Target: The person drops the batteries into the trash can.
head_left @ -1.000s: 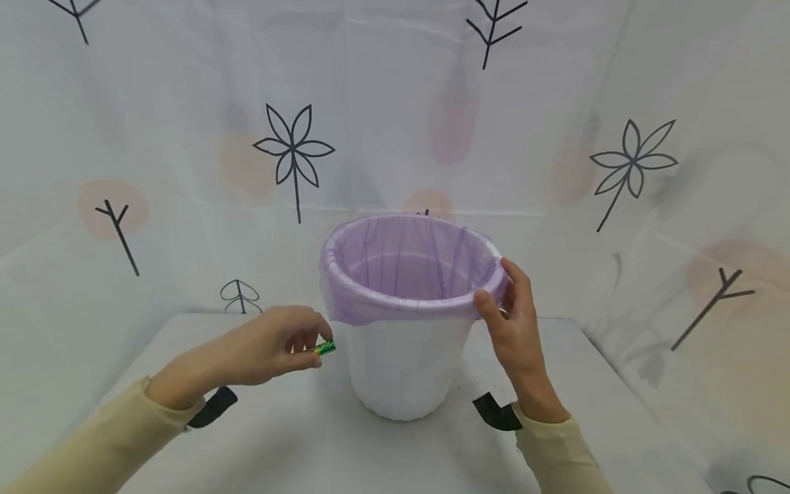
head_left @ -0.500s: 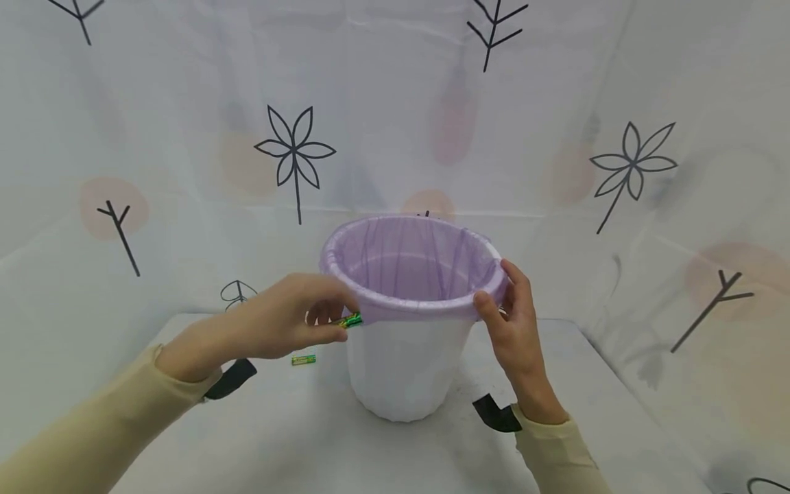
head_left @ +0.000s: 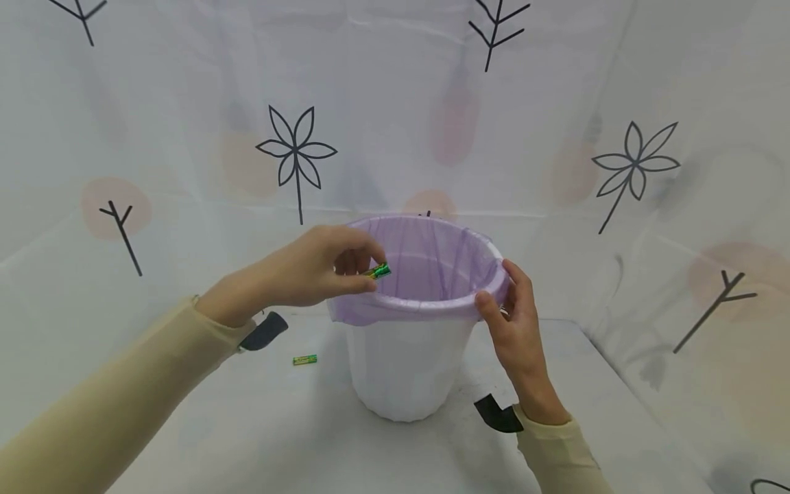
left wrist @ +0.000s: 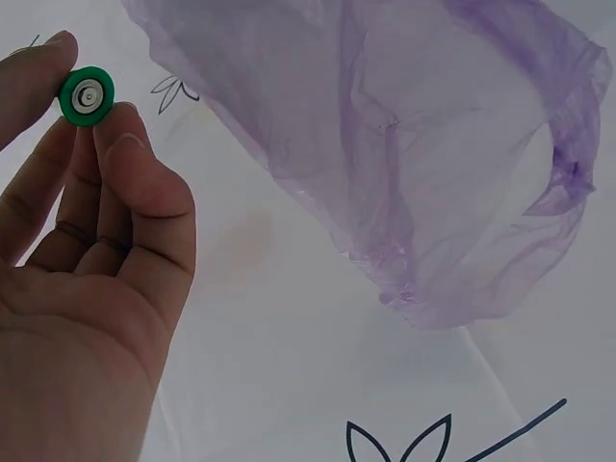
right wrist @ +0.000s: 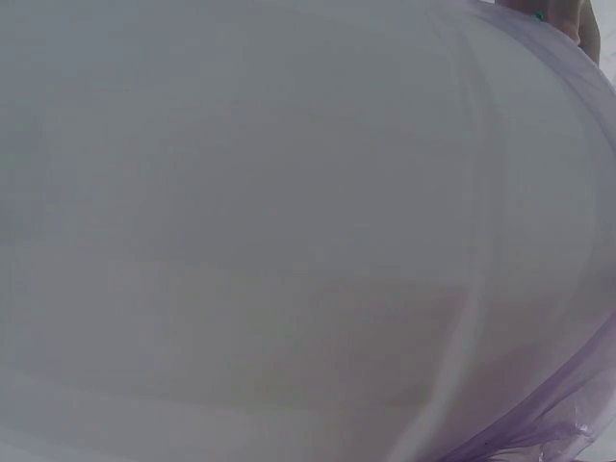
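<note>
My left hand pinches a small green battery between thumb and fingertips, over the left rim of a white trash bin. In the left wrist view the battery shows its round metal end toward the camera. A thin purple bag lines the bin and folds down over its rim. My right hand holds the bin's right rim, thumb at the front and fingers round the side. The bin's pale wall fills most of the right wrist view; the right hand is hidden there.
A second green battery lies on the white table, left of the bin. Behind stands a white cloth backdrop with printed plants. Dark straps sit at both wrists.
My left hand has risen and moved right with the battery, from beside the bin to over its rim. The second battery on the table has come into view. My right hand has stayed put.
</note>
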`<control>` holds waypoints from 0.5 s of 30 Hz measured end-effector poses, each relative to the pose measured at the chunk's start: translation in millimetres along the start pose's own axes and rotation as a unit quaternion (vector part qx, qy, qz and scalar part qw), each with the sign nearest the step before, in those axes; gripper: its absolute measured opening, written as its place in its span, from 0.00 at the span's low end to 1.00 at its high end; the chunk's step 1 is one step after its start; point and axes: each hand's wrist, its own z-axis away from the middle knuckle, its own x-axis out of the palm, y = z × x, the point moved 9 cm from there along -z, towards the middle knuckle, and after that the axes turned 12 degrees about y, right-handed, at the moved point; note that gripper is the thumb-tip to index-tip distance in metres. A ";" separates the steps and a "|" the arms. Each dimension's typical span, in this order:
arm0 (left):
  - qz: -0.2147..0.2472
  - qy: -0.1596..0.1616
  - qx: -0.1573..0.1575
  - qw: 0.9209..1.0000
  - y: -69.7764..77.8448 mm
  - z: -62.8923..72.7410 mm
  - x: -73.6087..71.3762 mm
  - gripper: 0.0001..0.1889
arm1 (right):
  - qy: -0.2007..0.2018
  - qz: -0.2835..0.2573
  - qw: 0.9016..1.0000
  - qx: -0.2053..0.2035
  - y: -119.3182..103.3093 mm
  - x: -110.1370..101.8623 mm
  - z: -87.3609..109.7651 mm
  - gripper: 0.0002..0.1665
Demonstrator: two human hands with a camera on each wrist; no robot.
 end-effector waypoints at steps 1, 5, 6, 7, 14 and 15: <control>-0.001 0.000 -0.001 1.000 -1.3 -4.0 0.5 0.11 | 0.000 0.001 1.000 0.001 0.2 -0.2 0.2 0.38; -0.002 -0.007 -0.018 1.000 -9.7 -17.9 5.3 0.12 | 0.001 0.002 1.000 0.001 0.3 -0.5 0.7 0.38; -0.004 -0.009 -0.025 1.000 -12.8 -20.7 7.0 0.12 | 0.001 0.001 1.000 0.001 0.3 -0.4 0.8 0.38; -0.005 -0.011 -0.032 0.999 -15.8 -23.3 8.8 0.12 | 0.000 0.000 1.000 0.002 0.2 -0.3 0.9 0.38; -0.020 -0.024 -0.053 0.998 -32.2 -37.3 23.2 0.11 | 0.000 0.001 1.000 0.002 -0.1 0.0 0.1 0.38; -0.020 -0.025 -0.056 0.998 -34.8 -39.3 25.2 0.10 | 0.000 0.000 1.000 0.001 -0.2 -0.1 -0.3 0.38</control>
